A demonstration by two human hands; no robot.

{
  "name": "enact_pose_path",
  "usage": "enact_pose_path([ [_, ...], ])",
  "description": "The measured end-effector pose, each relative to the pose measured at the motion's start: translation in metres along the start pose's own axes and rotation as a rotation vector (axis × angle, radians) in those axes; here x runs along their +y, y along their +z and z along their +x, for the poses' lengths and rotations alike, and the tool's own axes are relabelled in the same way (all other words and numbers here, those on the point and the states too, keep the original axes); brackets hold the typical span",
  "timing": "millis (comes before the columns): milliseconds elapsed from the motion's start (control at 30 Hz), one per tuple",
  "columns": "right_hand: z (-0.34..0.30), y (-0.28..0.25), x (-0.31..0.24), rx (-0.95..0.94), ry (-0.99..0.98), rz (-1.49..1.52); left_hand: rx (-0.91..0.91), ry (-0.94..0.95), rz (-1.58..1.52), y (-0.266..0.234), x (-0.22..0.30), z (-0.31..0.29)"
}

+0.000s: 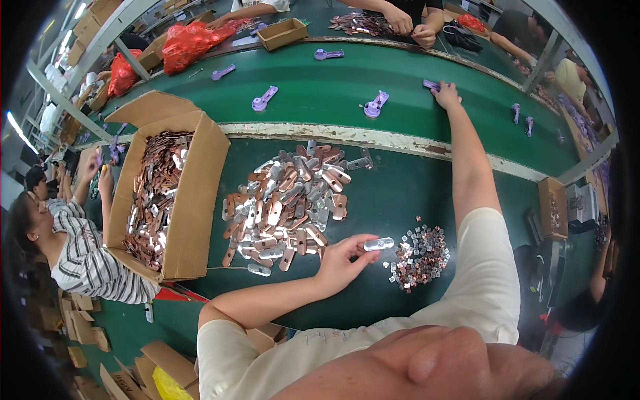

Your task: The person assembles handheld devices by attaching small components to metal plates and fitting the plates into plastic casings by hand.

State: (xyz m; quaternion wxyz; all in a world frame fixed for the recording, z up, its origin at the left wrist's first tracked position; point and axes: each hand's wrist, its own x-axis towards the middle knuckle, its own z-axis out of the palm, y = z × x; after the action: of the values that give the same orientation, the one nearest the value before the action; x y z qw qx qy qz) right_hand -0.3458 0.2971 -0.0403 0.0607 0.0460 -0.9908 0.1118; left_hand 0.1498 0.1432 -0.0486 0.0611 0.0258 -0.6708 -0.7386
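My left hand (343,263) pinches a shiny silver oblong metal plate (379,244) with rounded ends, just above the dark green table. To its left spreads a heap of similar silver and copper-coloured plates (287,200), many with a small hole. On its right lies a pile of tiny square metal pieces (420,259). My right arm is stretched far forward over the green conveyor belt (320,83). There my right hand (447,95) has its fingers closed on a purple plastic part (431,85). Other purple parts, each with a round head and a handle, such as this purple part (375,105), lie along the belt.
An open cardboard box (193,200) full of metal plates stands at the left. A worn metal rail (333,135) separates table from belt. Across the belt sit a cardboard tray (283,33) and red plastic bags (197,47). Co-workers sit opposite and at the left.
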Motion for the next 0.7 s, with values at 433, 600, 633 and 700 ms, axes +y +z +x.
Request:
enact_pose_path([
  [433, -0.345, -0.133, -0.023, -0.792, -0.223, 1.554, -0.192, -0.122, -0.143, 0.001, 0.056, -0.001],
  [600, -0.417, -0.135, -0.004, -0.268, -0.461, 1.195, -0.271, -0.164, -0.096, 0.007, 0.068, -0.004],
  [633, -0.420, -0.132, 0.001, -0.215, -0.576, 1.097, -0.292, -0.118, -0.101, 0.008, 0.063, -0.003],
  [700, -0.424, -0.132, 0.003, -0.136, -0.747, 0.891, -0.287, -0.128, -0.089, 0.012, 0.056, -0.009],
])
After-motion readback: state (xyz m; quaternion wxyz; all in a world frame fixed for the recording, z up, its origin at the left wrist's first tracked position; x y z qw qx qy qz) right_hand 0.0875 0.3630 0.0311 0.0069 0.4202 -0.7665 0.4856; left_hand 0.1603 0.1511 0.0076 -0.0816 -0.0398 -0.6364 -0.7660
